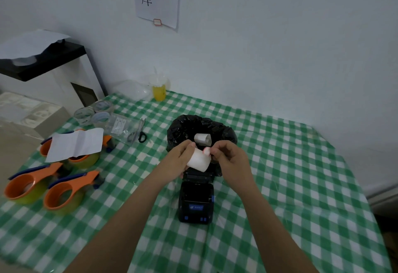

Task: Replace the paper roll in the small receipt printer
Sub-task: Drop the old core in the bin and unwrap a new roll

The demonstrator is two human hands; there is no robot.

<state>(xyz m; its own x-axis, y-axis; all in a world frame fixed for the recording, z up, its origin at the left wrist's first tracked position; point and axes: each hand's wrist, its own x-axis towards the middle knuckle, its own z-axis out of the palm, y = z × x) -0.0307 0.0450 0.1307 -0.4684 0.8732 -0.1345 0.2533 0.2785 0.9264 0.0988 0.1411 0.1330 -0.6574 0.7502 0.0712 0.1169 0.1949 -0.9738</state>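
At frame centre, the left hand (179, 158) grips the paper roll (199, 160) while the right hand (228, 156) apparently pinches its tab; fumbling could drop it into the bin bag (183, 128).

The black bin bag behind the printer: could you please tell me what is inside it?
Inside the black bin bag, one curled white paper piece shows near the top. Anything deeper is hidden by the dark interior and the hands.

Paper roll (199, 160) between both hands, above printer (196, 199)
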